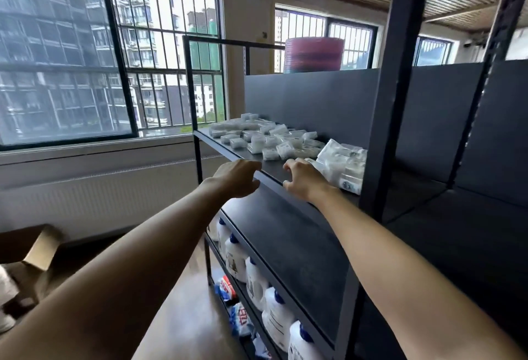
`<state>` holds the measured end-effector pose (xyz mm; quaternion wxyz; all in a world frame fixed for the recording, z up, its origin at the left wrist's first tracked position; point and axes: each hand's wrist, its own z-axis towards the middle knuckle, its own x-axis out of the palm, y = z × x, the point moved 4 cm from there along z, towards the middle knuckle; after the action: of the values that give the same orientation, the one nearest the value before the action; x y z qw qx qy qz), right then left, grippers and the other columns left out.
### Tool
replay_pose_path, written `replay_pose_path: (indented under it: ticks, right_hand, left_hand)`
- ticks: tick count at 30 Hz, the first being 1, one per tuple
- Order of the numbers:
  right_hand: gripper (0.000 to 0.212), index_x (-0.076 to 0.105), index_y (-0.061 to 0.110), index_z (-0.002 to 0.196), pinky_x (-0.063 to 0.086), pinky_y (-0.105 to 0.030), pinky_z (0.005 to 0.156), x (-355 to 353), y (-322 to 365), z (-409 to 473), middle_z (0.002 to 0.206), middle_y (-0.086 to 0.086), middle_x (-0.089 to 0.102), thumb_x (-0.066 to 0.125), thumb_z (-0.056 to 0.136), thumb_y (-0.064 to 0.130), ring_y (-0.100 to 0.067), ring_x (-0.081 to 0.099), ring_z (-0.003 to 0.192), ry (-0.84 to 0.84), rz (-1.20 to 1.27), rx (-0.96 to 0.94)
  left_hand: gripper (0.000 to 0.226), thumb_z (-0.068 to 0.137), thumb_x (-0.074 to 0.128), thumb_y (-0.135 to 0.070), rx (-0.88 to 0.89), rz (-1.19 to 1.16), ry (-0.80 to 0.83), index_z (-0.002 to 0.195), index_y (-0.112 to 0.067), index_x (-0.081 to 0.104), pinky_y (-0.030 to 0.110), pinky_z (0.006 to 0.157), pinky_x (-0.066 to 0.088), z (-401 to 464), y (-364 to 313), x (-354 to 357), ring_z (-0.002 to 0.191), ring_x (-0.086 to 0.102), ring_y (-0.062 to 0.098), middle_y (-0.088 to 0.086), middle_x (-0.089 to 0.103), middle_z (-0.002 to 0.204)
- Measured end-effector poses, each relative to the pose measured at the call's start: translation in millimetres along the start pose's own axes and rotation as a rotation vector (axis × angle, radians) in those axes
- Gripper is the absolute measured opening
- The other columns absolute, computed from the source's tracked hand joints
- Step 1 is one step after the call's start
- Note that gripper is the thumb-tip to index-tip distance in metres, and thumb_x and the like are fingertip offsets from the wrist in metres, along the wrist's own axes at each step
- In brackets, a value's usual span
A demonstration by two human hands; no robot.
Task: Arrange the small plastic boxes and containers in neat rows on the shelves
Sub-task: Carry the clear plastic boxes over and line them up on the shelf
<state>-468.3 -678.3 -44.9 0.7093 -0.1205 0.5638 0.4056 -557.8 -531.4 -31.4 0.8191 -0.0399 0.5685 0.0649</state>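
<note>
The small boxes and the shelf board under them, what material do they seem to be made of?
Small boxes: probably clear or whitish plastic, slightly glossy; they catch light and look translucent. Shelf board: dark grey, matte, without reflections; painted metal or coated board, the look leaves that open.

Single wide-angle view from head height, looking forward and slightly down along both outstretched arms, close to the front edge of the shelf (268,169), facing its left end with windows (114,57) behind and lower tiers beneath.
</note>
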Motion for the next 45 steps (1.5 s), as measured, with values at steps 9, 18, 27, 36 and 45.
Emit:
replay_pose_path:
  ticks: [9, 18, 27, 36, 45]
  right_hand:
    - [0.047, 0.053, 0.013, 0.135, 0.045, -0.037, 0.102, 36.7, -1.5, 79.6, 0.138, -0.009, 0.051, 0.062, 0.09, 0.021, -0.027, 0.052, 0.125, 0.001, -0.017, 0.106]
    - [0.032, 0.06, 0.016, 0.117, 0.047, -0.036, 0.096, 48.4, -13.7, 155.7, 0.122, -0.006, 0.058, 0.064, 0.086, 0.02, -0.025, 0.055, 0.119, -0.085, -0.089, 0.273]
    - [0.052, 0.048, 0.014, 0.135, 0.042, -0.038, 0.102, 68.2, -26.0, 206.3, 0.138, -0.008, 0.043, 0.067, 0.088, 0.024, -0.027, 0.042, 0.133, -0.067, -0.191, 0.44]
    - [0.084, 0.036, 0.01, 0.143, 0.033, -0.042, 0.11, 78.1, -49.3, 248.2, 0.147, -0.014, 0.036, 0.077, 0.079, 0.044, -0.033, 0.033, 0.138, -0.009, -0.334, 0.542]
    - [0.074, 0.042, 0.015, 0.14, 0.036, -0.041, 0.109, 56.0, -73.2, 262.6, 0.139, -0.008, 0.041, 0.071, 0.075, 0.036, -0.029, 0.036, 0.132, -0.079, -0.279, 0.532]
  left_hand:
    - [0.035, 0.09, 0.061, -0.031, 0.088, -0.142, 0.028, 0.124, -0.023, 0.058, 0.042, 0.085, 0.055, 87.6, 65.3, 39.4, 0.106, 0.064, 0.027, 0.006, 0.066, 0.122]
    - [0.046, 0.084, 0.058, -0.017, 0.246, -0.241, 0.098, 0.13, -0.023, 0.056, 0.041, 0.091, 0.052, 188.8, 109.1, 72.3, 0.113, 0.06, 0.026, 0.004, 0.062, 0.128]
    - [0.058, 0.078, 0.059, -0.01, 0.369, -0.281, 0.175, 0.134, -0.023, 0.052, 0.041, 0.096, 0.05, 258.7, 131.2, 110.8, 0.118, 0.058, 0.026, 0.005, 0.06, 0.131]
    - [0.068, 0.076, 0.072, -0.007, 0.484, -0.219, 0.272, 0.138, -0.017, 0.047, 0.036, 0.104, 0.043, 303.0, 120.8, 137.3, 0.127, 0.05, 0.023, 0.006, 0.055, 0.137]
    - [0.071, 0.07, 0.079, -0.028, 0.577, -0.182, 0.383, 0.124, -0.055, 0.043, 0.046, 0.097, 0.048, 330.2, 112.9, 144.6, 0.119, 0.046, 0.024, -0.002, 0.05, 0.122]
